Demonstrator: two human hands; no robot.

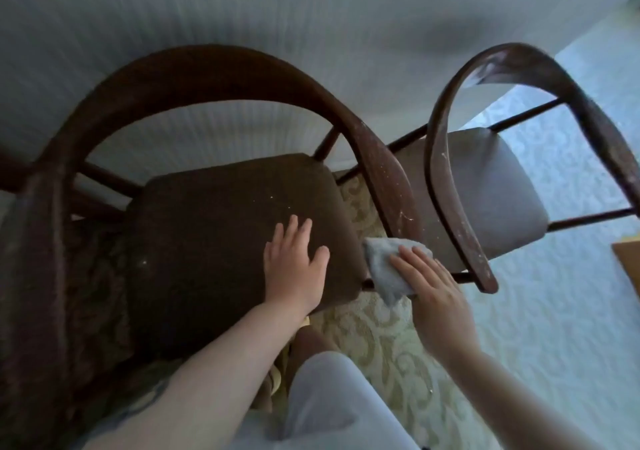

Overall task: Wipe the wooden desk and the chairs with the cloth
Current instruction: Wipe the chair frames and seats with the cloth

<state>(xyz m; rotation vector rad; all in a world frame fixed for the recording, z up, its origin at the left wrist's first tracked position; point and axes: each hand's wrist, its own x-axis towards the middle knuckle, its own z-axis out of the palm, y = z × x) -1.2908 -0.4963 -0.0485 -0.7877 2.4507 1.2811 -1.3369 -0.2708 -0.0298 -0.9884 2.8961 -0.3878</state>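
Two dark wooden chairs with curved backs stand side by side against a pale wall. The near chair [194, 78] has a brown padded seat [207, 234]. My left hand [294, 266] rests flat on that seat, fingers straight and spread. My right hand [433, 293] presses a grey cloth [388, 269] with straight fingers against the lower end of the near chair's right armrest, between the two chairs. The second chair [450, 158] on the right has a grey seat [491, 189] and a scuffed, dusty frame.
A patterned cream carpet [391, 345] covers the floor between and below the chairs. My leg in light trousers [332, 397] is at the bottom middle. A brown wooden corner [628, 262] shows at the right edge. The wall is close behind both chairs.
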